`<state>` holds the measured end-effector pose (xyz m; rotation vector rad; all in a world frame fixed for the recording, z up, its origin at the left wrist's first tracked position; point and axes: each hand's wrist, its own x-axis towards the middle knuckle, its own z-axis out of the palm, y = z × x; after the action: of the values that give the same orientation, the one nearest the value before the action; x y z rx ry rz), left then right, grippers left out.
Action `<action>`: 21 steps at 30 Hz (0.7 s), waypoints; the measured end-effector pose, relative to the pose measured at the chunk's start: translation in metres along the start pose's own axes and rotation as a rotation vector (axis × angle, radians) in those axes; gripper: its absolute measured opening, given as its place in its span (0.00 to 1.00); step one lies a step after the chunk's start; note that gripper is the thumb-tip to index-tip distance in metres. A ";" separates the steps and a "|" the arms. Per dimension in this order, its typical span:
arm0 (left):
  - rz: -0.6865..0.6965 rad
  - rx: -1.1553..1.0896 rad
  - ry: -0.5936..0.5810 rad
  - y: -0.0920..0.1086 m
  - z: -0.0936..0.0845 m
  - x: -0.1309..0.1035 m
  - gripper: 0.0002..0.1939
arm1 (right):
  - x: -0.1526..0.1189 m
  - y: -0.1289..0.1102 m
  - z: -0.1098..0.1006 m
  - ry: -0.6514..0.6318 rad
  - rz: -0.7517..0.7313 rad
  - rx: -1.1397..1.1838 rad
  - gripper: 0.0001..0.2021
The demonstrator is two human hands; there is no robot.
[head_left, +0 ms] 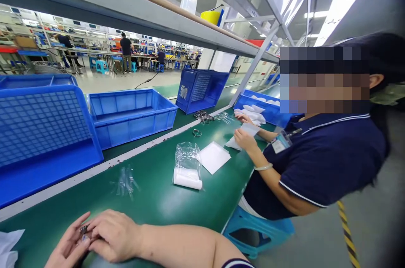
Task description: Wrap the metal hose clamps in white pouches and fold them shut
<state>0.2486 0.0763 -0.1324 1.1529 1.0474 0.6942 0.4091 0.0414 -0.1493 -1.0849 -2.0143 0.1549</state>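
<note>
Low at the left of the head view, my left hand (70,245) and my right hand (115,234) meet over the table. Between their fingertips sits a small dark, shiny metal part (84,230), mostly covered, so its exact kind is unclear. The left fingers curl around it from below. My right hand bends over it with thumb and fingers pinched in. Just beyond lie several thin clear plastic pieces (126,181) on the green tabletop (152,205). White packets (9,245) lie at the left edge.
Blue crates (136,129) line the far side. A clear bag with a white roll (188,177) and white sheets (214,157) lie mid-table. On the right, a co-worker (332,154) handles a white pouch (236,143). A metal shelf beam (126,6) crosses overhead.
</note>
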 end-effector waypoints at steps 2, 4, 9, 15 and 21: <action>-0.038 -0.054 -0.033 0.000 -0.001 -0.002 0.37 | 0.000 -0.002 -0.003 0.014 0.015 0.014 0.08; -0.041 -0.107 -0.058 0.002 0.001 -0.007 0.33 | -0.001 -0.005 -0.008 0.032 0.052 0.049 0.07; -0.019 -0.256 -0.116 0.011 0.008 -0.021 0.27 | -0.005 -0.014 -0.017 0.067 0.121 0.193 0.04; 0.000 -0.312 -0.107 0.009 0.009 -0.024 0.27 | -0.009 -0.018 -0.020 0.080 0.122 0.274 0.06; 0.122 -0.193 -0.073 0.000 0.008 -0.023 0.29 | -0.011 -0.018 -0.018 0.088 0.137 0.251 0.05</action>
<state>0.2469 0.0531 -0.1257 1.0718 0.8348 0.8246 0.4137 0.0179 -0.1362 -1.0494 -1.7873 0.4132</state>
